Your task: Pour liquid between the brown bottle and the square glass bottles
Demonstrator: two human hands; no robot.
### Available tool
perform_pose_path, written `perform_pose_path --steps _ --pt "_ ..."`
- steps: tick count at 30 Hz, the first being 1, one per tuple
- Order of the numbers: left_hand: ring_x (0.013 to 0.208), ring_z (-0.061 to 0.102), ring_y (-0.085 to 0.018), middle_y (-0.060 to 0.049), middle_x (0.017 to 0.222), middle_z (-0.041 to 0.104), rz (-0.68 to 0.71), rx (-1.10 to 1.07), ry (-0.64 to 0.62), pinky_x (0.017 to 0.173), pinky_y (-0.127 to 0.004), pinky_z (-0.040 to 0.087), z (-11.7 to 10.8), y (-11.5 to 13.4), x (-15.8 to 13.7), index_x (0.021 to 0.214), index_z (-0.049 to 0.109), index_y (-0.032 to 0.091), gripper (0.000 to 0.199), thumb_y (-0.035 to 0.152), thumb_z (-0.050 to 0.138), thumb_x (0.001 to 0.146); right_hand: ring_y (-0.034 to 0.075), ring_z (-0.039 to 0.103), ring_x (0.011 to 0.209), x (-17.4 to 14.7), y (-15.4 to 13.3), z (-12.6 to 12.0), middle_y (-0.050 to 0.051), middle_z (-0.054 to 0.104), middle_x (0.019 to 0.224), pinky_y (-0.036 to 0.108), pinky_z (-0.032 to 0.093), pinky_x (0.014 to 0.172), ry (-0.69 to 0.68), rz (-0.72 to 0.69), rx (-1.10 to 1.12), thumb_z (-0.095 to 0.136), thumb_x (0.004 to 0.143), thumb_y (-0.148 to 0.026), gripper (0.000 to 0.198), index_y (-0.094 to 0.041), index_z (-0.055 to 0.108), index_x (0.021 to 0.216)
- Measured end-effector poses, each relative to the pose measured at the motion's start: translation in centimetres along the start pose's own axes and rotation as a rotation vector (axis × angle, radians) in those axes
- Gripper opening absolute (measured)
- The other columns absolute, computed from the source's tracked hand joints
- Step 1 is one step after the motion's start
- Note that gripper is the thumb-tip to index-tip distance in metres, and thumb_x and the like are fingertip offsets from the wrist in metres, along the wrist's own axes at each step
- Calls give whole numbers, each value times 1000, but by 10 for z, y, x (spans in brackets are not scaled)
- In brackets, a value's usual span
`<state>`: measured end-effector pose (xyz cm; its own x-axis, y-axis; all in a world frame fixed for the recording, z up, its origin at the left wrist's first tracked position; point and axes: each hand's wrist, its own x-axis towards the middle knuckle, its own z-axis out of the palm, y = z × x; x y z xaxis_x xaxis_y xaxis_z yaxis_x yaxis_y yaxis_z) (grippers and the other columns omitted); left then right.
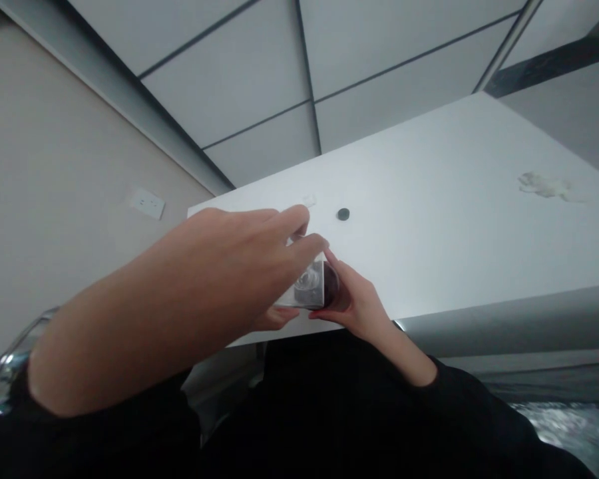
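Note:
Low over the near edge of the white table, my hands meet around a small box-like piece [309,286] with clear and grey faces. My left hand [252,259] reaches across from the left, fingers bent and closed on the piece, partly covering it. From the right, my right hand [357,296] curls its thumb and fingers around a dark, rounded thing [331,285] that touches the box's right side. Whether the two are joined, or one is inside the other, I cannot tell. A small dark round disc, like a cap [343,214], lies just beyond my hands.
The white table [429,219] stretches to the right, with a crumpled pale wrapper [552,186] near its far right. A small clear scrap [309,199] lies left of the dark disc. Panelled doors [244,73] stand behind; a wall socket [148,203] is at left.

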<state>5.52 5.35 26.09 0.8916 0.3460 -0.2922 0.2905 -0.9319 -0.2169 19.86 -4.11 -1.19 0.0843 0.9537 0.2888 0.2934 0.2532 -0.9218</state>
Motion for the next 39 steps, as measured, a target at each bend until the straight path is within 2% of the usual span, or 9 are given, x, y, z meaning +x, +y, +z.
perform_pose_path --steps 9,14,18,21,24,27,31,35,39 --pt "81 70 -24 -8 118 73 89 34 100 57 -32 44 13 -12 -8 128 69 25 46 46 77 88 37 74 121 2 -4 -2 11 75 135 54 63 101 -27 -35 -67 96 76 -55 121 -37 28 175" --pt "83 69 -25 -8 114 72 74 37 46 58 -31 46 7 -9 -3 126 69 22 47 49 78 88 37 74 121 2 -3 -1 11 75 134 54 63 101 -4 -52 -49 96 76 -54 120 -37 30 174" --pt "89 72 -27 -7 106 69 93 -13 47 76 -38 59 4 -2 3 111 72 22 28 43 73 93 36 75 115 2 -3 0 10 76 128 52 64 97 10 -48 -33 97 75 -56 116 -35 37 172" --pt "97 73 -28 -5 102 67 46 -126 95 92 -43 60 3 4 6 102 72 25 13 36 67 98 34 75 108 3 -4 0 9 76 124 49 65 93 25 -41 -16 97 74 -57 111 -32 44 168" --pt "87 69 -26 -4 92 62 44 -124 66 90 -44 61 -3 11 12 90 68 23 6 26 72 92 31 74 102 3 -6 0 8 77 120 47 64 91 38 -28 7 97 74 -55 103 -30 51 163" --pt "67 59 -21 -1 80 52 61 -45 -56 80 -42 60 -12 17 24 78 60 24 18 15 75 83 30 73 101 3 -6 1 8 77 119 48 64 91 37 -17 25 96 75 -54 99 -29 53 161" --pt "51 42 -18 1 71 42 -31 -19 -160 68 -42 55 -20 25 36 71 55 25 25 10 72 80 31 73 103 2 -4 3 9 76 121 49 63 93 24 14 37 94 79 -54 95 -30 52 161" --pt "53 42 -20 -1 74 49 -12 20 -113 59 -39 49 -18 26 36 77 60 26 18 13 73 78 32 73 111 1 -1 4 10 75 129 50 63 97 7 8 54 93 81 -53 96 -31 48 163" --pt "63 56 -23 -2 76 54 -34 -112 -35 76 -43 53 -12 22 28 84 67 25 7 19 66 89 34 73 115 2 2 5 11 75 133 51 63 98 -7 -13 56 93 82 -52 100 -33 43 166"
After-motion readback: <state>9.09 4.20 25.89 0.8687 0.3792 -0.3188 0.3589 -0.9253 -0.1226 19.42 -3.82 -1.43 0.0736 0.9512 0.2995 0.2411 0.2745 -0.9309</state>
